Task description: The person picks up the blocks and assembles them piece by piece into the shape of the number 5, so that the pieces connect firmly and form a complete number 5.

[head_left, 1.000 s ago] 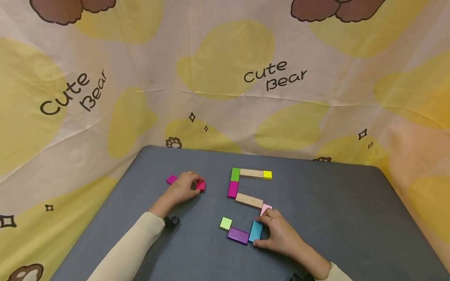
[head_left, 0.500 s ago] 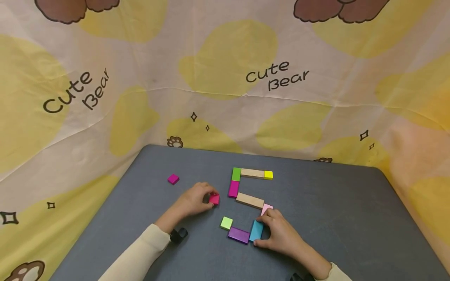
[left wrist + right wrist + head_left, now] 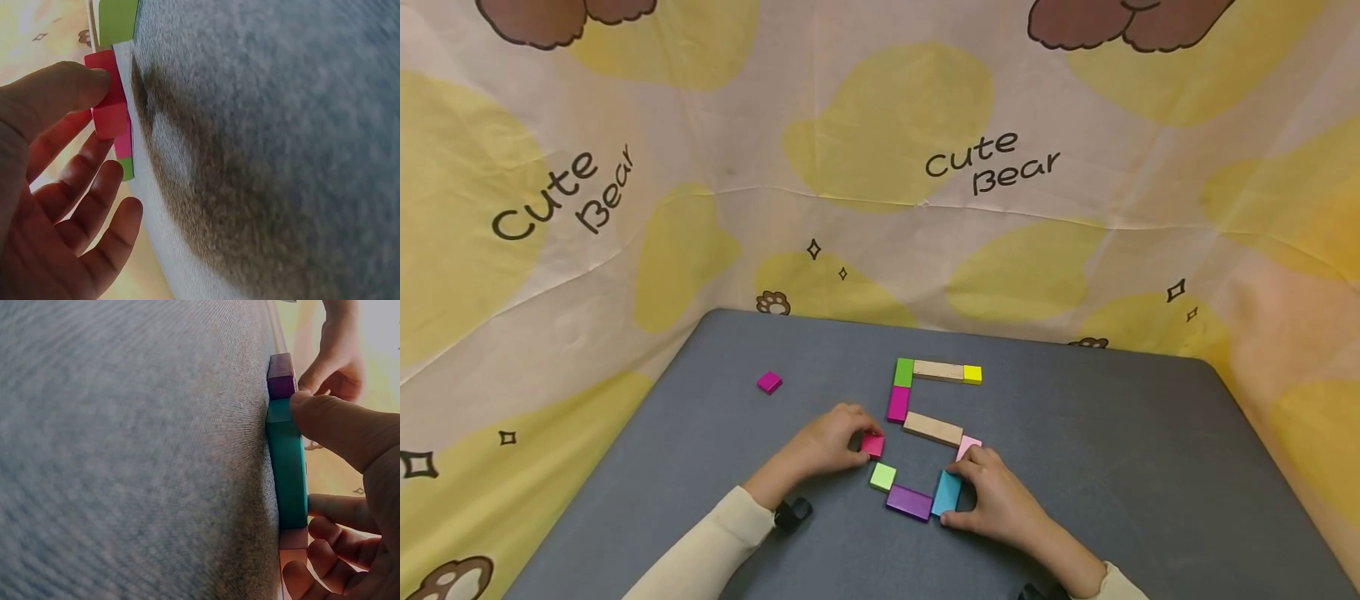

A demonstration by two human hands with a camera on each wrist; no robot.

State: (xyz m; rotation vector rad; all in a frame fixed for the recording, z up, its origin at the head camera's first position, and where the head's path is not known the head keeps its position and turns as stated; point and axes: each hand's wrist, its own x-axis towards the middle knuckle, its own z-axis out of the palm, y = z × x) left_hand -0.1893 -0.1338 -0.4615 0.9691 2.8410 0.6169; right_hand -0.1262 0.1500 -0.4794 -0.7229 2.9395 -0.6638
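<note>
In the head view my left hand point(image 3: 829, 443) pinches a red block point(image 3: 872, 447) between thumb and fingers, just behind a light green block point(image 3: 883, 477). The left wrist view shows the thumb pressed on the red block point(image 3: 110, 120), which looks slightly raised above the table. Thumb and fingertips of my right hand point(image 3: 1006, 502) grip a blue block point(image 3: 947, 493) at its two ends. That blue block lies flat, between a purple block point(image 3: 909, 503) and a pink block point(image 3: 968, 447). The right fingers partly cover the pink block.
Behind, a green block point(image 3: 904, 372), a magenta block point(image 3: 898, 404), two wooden blocks point(image 3: 938, 371) and a yellow block point(image 3: 972, 375) continue the winding row. A small magenta block point(image 3: 769, 382) lies apart at left on the grey table point(image 3: 1112, 433). A printed cloth point(image 3: 880, 167) hangs behind.
My left hand has carried the red block right and towards me, away from the small magenta block, to beside the light green one. The right hand has stayed on the blue block.
</note>
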